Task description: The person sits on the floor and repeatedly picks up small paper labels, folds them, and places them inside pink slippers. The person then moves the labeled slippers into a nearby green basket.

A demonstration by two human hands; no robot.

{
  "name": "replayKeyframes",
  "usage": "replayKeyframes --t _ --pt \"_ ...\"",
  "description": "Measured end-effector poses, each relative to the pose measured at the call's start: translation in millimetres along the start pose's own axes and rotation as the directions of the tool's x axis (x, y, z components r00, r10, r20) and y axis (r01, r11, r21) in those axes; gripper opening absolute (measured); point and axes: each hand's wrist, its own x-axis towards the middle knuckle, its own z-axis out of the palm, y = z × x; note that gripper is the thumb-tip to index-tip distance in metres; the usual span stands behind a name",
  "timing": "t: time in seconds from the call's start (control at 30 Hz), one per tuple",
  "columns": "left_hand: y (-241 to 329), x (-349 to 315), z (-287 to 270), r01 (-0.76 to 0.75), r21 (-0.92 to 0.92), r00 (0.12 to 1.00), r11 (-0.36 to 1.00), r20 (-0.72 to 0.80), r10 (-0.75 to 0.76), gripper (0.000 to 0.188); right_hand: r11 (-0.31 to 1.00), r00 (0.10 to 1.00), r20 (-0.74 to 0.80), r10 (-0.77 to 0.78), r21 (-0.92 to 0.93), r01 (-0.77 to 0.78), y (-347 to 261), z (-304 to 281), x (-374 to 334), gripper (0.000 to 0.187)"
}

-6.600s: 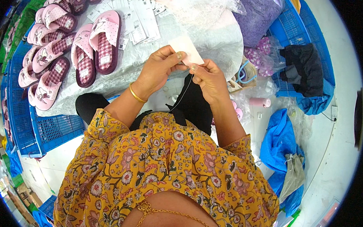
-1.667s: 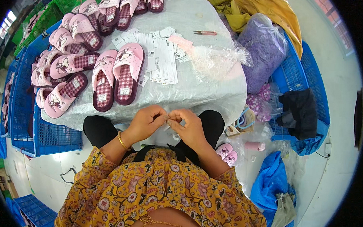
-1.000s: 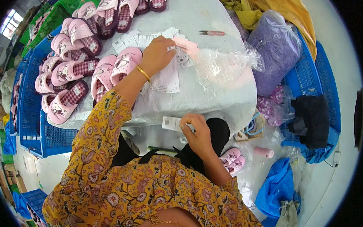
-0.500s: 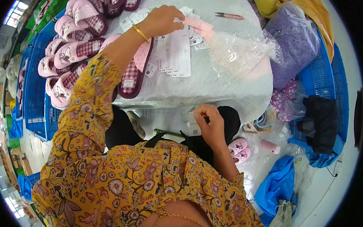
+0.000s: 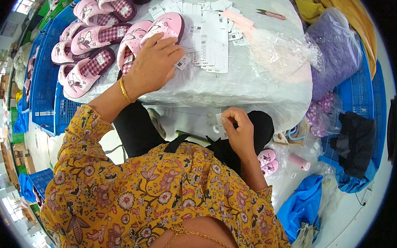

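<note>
My left hand lies over a pair of pink slippers at the near left of the table, fingers curled on the nearer part of one slipper. Its mate is beside it, partly under the hand. A small white tag shows by the fingertips. Above my lap, my right hand is closed in a pinch on small white tags, mostly hidden by the fingers. Several printed white tags are spread mid-table, with a pink strip lying next to them.
More slippers crowd the table's left side, by a blue crate. Thread snips lie at the far right, beyond clear plastic bags. A bagged purple bundle stands right of the table. Small pink slippers sit below.
My left hand has let go of the pink strip and come back toward me onto the slippers. My right hand keeps its pinch above my lap. The whole view has shifted slightly.
</note>
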Motion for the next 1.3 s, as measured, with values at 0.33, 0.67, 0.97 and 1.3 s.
replayKeyframes --t 0.33,0.67,0.97,1.3 --pt "2.0 3.3 -3.5 0.116 -0.009 0.987 0.993 -0.110 -0.116 0.017 0.999 1.000 -0.006 0.030 0.021 -0.030 5.8 0.4 -11.3 0.009" --pt "5.7 0.9 -12.2 0.316 -0.052 0.923 0.947 -0.214 -0.320 0.056 0.999 0.999 0.007 0.040 0.004 -0.040 12.9 -1.5 -10.1 0.009" --pt "2.8 -53.0 -4.8 0.676 -0.233 0.679 0.700 -0.174 -0.713 0.060 1.000 1.000 0.021 0.011 0.004 -0.011 15.7 6.0 -2.4 0.009" --pt "-35.7 -20.3 34.0 0.751 -0.239 0.598 0.615 -0.148 -0.788 0.043 0.999 1.000 -0.001 0.004 0.043 -0.004 21.9 12.0 -8.0 0.009"
